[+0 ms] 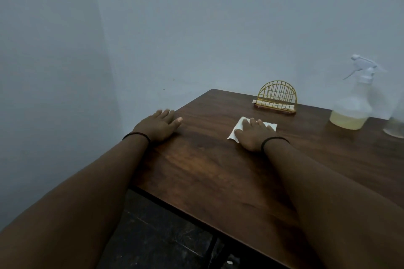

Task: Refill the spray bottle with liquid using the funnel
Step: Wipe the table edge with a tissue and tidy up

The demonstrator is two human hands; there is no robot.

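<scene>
Two hands lie on one dark wooden desk (214, 172). The left hand (157, 125) rests flat at about ten o'clock near the desk's left edge, fingers straight and relaxed, grasping nothing. The right hand (254, 135) lies palm down near the middle, its straight fingers pressing on a single white napkin (239, 128) — released rather than clenched, the paper showing past the fingertips and beside the thumb. Each wrist carries one dark band, two in all. The one spray bottle (353, 105) stands upright at about two o'clock, well apart from both hands, its white trigger head fitted on top and pale yellow liquid filling the lower part of its clear body. Just beside it at three o'clock, one more clear container (395, 125) is cut by the frame edge — what it is cannot be told. At twelve o'clock, near the desk's far edge, stands one gold wire napkin holder (276, 97) on a wooden base, with something pale lying flat in it. Two plain walls meet behind the desk.
</scene>
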